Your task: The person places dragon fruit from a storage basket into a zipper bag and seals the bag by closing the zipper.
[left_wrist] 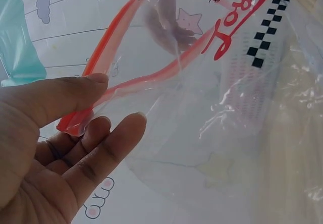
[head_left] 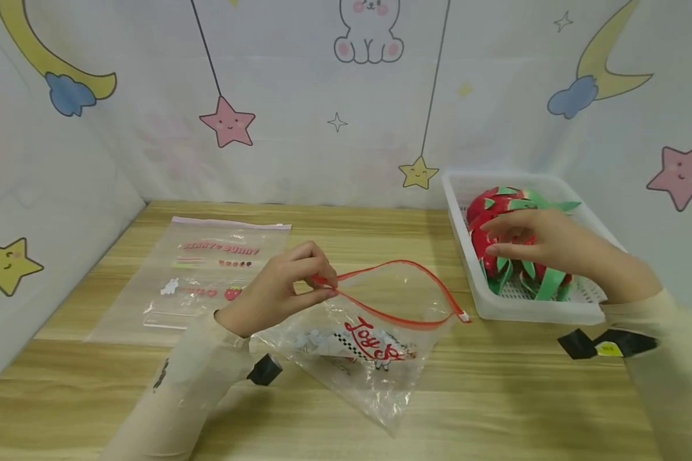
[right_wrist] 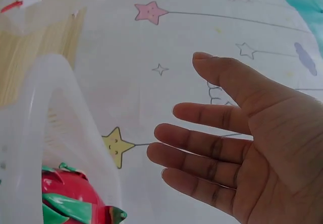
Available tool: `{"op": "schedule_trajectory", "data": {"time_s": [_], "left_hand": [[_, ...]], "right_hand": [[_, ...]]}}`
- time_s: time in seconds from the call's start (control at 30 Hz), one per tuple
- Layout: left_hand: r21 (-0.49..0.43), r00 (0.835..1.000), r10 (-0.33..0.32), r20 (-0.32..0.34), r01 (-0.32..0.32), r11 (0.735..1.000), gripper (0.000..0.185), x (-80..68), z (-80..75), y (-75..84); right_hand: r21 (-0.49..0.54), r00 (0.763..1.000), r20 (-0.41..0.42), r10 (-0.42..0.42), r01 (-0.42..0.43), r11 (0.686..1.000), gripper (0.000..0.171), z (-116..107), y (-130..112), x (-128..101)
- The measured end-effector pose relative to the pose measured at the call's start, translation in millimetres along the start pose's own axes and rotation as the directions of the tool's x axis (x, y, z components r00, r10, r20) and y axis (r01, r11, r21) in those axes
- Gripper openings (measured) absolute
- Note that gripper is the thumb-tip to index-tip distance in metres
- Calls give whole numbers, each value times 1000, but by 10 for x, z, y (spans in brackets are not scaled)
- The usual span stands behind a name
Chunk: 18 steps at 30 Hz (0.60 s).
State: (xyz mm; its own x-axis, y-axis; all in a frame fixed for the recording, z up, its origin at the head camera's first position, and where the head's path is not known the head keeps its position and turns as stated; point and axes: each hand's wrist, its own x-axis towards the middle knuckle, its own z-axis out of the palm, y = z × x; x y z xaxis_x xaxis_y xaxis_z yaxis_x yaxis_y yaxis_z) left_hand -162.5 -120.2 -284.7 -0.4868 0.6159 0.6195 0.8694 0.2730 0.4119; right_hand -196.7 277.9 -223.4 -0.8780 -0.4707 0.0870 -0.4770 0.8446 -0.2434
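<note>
Fingers and thumb of the left hand [head_left: 285,285] are being pinched onto one end of a red zip edge [head_left: 406,324], and a clear bag [head_left: 375,384] is being held by it, mouth gaping, over the wooden tabletop [head_left: 496,410]. The left forearm [head_left: 190,384] is being angled inward from the lower left. Above a white basket [head_left: 530,312] of red-and-green fruit shapes [head_left: 478,243], the right hand [head_left: 556,240] is being poised, its released fingers being pointed leftward, thumb spread apart.

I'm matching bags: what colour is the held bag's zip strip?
Red zip strip, clearest in the head view.
</note>
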Motion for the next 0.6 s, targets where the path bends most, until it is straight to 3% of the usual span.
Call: {"op": "schedule_trajectory", "data": {"time_s": [0.33, 0.6], "left_hand": [[-2, 1000, 31, -1, -31, 1000, 15, -14, 21, -18], [12, 1000, 25, 4, -25, 1000, 16, -27, 10, -22]], "right_hand": [[-36, 996, 39, 81, -79, 996, 45, 12, 308, 62], [-126, 989, 50, 136, -129, 984, 50, 17, 504, 137]]}}
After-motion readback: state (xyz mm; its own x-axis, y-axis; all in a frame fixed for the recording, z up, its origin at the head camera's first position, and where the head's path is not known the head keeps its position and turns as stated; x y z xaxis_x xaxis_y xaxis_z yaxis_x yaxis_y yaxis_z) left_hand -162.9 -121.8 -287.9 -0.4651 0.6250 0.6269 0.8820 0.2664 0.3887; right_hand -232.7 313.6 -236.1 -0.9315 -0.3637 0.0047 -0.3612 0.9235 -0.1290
